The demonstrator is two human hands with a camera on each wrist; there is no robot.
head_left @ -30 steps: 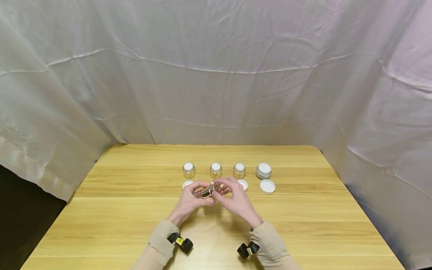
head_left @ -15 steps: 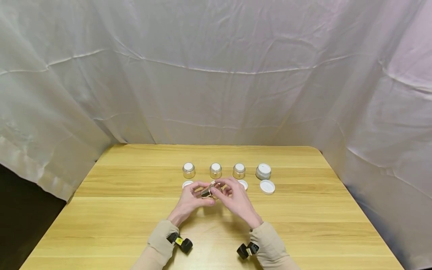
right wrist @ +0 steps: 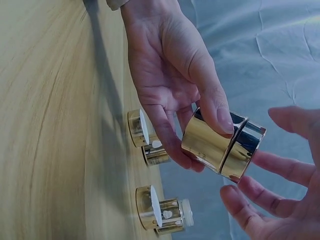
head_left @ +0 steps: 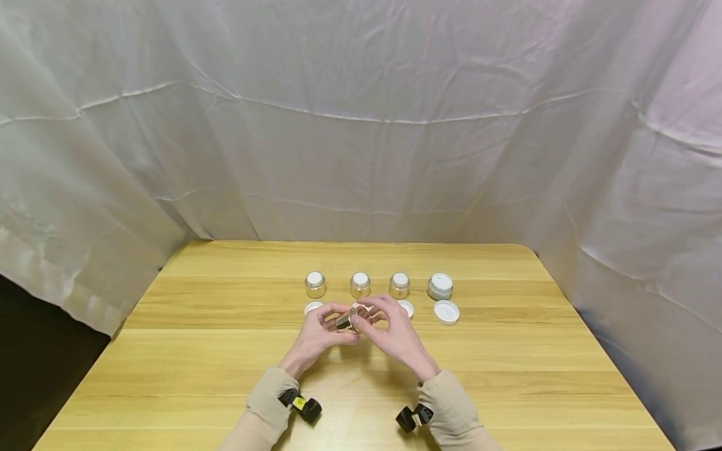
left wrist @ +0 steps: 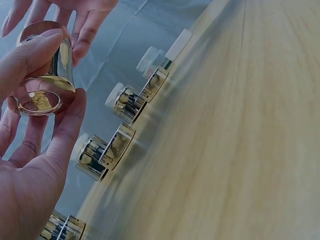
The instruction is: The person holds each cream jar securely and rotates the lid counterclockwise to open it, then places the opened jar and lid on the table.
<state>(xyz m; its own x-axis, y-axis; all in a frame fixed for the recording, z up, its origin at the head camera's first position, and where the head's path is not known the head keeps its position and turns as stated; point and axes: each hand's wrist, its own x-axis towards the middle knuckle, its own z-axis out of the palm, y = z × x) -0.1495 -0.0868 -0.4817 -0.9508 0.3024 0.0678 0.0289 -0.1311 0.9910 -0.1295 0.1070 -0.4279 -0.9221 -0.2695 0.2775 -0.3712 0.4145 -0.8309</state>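
In the head view a gold cosmetic jar is tilted between both hands, over the table. My left hand holds one end, with its thumb below and fingers above. My right hand grips the other end between thumb and fingers. The right wrist view shows the gold jar with a seam round it; the right thumb presses its wider part, and left fingertips touch the narrower end. In the left wrist view a clear glass base with a gold inside faces the camera.
Beyond the hands stand a row of gold jars with white tops and a wider pale jar at the right. White-lined lids, such as the left lid and the right lid, lie before them on the wooden table. Pale curtains surround it.
The right thumb and fingers have shifted slightly on the gold jar, and its angle has changed a little. Left hand, table jars and lids stay in place.
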